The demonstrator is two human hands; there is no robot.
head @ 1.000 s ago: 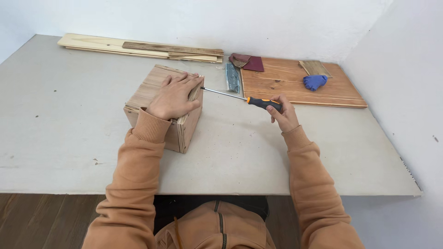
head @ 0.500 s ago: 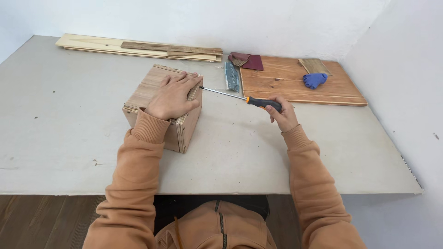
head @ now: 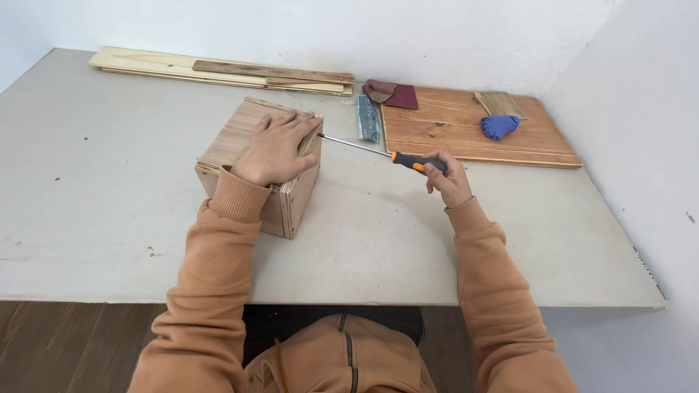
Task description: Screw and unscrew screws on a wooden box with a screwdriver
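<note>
Head view looks down on both hands at work on a small wooden box. Left hand [head: 275, 149] lies flat on top of the wooden box [head: 255, 164], fingers spread toward the far right edge, palm pressing down. Right hand [head: 445, 173] is wrapped in a fist around the black and orange handle of a screwdriver [head: 386, 153], whose thin metal shaft runs level to the left and meets the box's right side near its upper edge, just under the left fingertips.

That box stands on the counter [head: 109, 189] a little left of centre, close to the person, one corner turned toward the camera. It looks like stiff layered plywood, rigid and probably light enough to slide under a sideways push, so a flat palm on the lid seems the sound place to steady it. The screwdriver is hard and slim; its ribbed handle looks like the only sure place to grip it.

Farther out, a clear small packet [head: 368, 118] lies just beyond the shaft. Right of it rests a broad wooden board [head: 466, 135] carrying a crumpled blue glove [head: 499, 126], a small brush-like piece [head: 498, 103] and dark red sheets [head: 397, 94] at its left end. Long pale wooden slats [head: 218, 73] lie along the counter's far edge by the white wall.
</note>
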